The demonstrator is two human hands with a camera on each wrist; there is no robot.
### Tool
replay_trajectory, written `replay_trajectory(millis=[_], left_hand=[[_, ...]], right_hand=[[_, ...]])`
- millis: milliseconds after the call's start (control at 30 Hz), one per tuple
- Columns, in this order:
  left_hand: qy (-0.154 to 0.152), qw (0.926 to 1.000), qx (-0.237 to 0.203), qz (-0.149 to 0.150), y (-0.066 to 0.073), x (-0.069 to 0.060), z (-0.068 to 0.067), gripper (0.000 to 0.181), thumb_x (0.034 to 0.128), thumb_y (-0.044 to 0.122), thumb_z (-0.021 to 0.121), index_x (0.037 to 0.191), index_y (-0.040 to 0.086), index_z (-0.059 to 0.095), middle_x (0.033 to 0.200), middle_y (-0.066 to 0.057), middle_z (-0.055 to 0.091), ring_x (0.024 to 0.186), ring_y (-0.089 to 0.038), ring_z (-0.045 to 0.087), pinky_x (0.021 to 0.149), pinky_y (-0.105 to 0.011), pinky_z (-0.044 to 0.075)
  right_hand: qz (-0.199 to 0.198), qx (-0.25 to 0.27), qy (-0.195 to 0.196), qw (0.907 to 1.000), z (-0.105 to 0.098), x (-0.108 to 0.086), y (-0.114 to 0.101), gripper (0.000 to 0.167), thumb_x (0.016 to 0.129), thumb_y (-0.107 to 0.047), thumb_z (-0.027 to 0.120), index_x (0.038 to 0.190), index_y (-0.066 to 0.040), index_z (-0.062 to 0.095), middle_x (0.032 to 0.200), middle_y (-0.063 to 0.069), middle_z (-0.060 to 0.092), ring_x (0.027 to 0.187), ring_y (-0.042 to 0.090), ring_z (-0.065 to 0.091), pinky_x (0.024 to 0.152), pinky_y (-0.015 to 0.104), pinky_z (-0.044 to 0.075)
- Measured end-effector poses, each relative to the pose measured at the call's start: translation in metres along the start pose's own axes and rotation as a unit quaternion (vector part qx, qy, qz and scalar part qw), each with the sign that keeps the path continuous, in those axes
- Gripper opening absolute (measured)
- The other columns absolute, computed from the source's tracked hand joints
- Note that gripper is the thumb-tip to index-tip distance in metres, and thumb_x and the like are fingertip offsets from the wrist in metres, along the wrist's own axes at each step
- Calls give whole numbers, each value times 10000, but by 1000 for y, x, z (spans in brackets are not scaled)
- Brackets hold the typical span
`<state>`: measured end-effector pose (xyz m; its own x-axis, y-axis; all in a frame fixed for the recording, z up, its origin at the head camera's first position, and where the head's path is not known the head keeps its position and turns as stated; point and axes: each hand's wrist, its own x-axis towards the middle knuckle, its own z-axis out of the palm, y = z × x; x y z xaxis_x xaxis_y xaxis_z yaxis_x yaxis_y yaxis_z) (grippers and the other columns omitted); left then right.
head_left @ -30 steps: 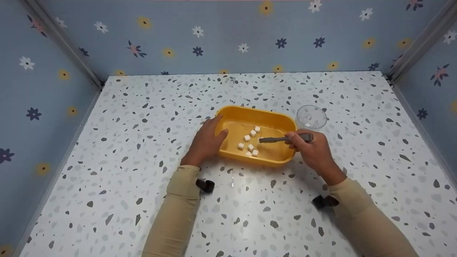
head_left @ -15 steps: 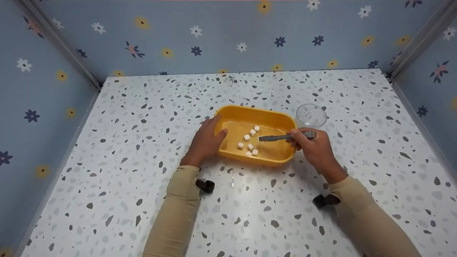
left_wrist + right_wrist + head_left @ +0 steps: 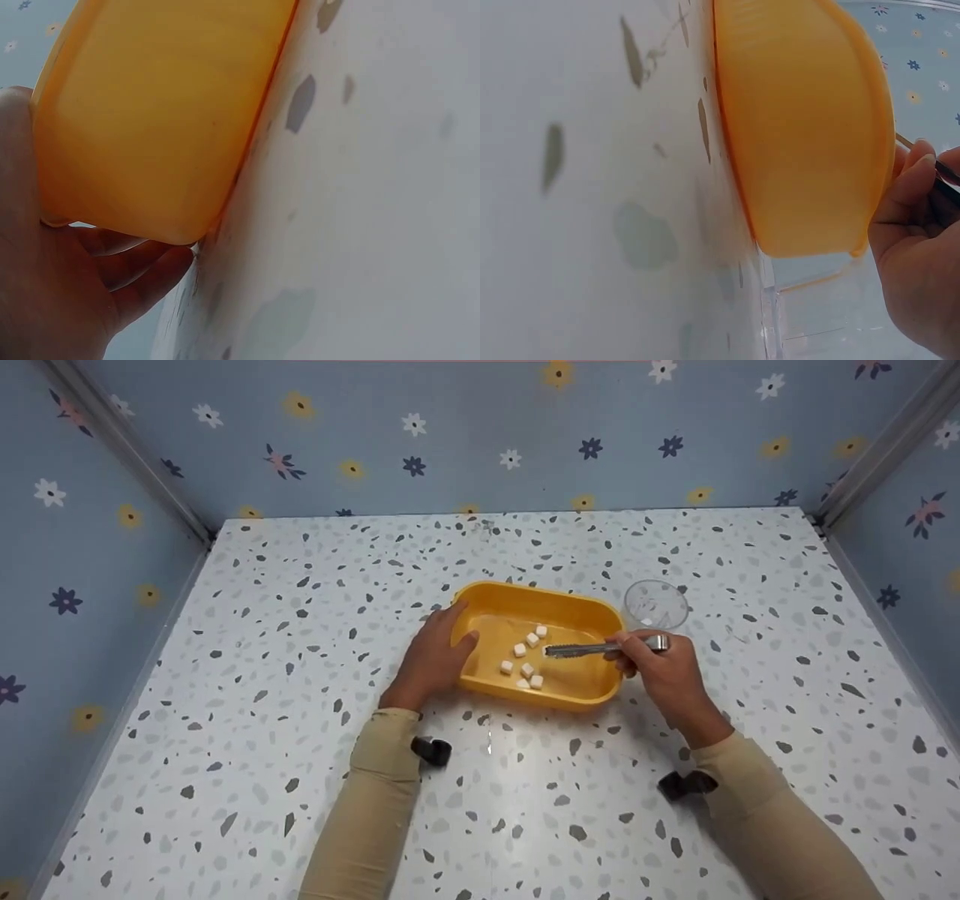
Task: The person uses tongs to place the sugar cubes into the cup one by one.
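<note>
At left, the left hand (image 3: 427, 660) grips the left end of the yellow tray (image 3: 581, 675) on the worktop (image 3: 300, 660), same as one second ago. In the tray lie white cubes (image 3: 520, 649), unmoved. To their right, the gray tongs (image 3: 581, 649) reach into the tray; their handle end now shines, slightly more to the right. The right hand (image 3: 671, 671) pinches them. Near the tray's far right corner is a clear cup (image 3: 657, 604).

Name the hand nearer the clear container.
Right hand, just in front of the clear container; the left hand grips the left end of the yellow tray, farther off.
</note>
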<state>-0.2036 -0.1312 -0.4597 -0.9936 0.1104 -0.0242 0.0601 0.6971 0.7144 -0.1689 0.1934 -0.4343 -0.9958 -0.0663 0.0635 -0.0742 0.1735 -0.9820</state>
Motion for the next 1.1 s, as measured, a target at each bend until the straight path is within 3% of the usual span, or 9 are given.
replay_trajectory(millis=[533, 767, 1100], left_hand=[[86, 9997, -223, 43, -7, -3, -3, 615, 1011, 366, 503, 1578, 196, 340, 1513, -101, 423, 1348, -272, 436, 1148, -440, 304], [65, 9995, -273, 119, -6, -3, -1, 614, 1008, 361, 512, 1571, 176, 354, 1499, -98, 436, 1306, -248, 460, 1139, -415, 318], [-16, 9997, -230, 84, -3, 0, -1, 608, 1010, 371, 499, 1576, 212, 345, 1481, -77, 449, 1277, -235, 474, 1132, -414, 329]], right_hand=[[124, 432, 166, 9989, 1, 5, -2, 338, 1006, -267, 615, 1009, 47, 742, 894, 181, 726, 708, 207, 594, 676, 247, 548], [227, 782, 351, 9961, -1, 3, -1, 342, 1006, -232, 616, 992, 93, 721, 853, 189, 714, 683, 189, 592, 654, 228, 541], [303, 1296, 486, 9899, -6, 3, 2, 343, 1013, -168, 555, 1077, 150, 668, 865, 177, 700, 689, 176, 561, 645, 226, 526]])
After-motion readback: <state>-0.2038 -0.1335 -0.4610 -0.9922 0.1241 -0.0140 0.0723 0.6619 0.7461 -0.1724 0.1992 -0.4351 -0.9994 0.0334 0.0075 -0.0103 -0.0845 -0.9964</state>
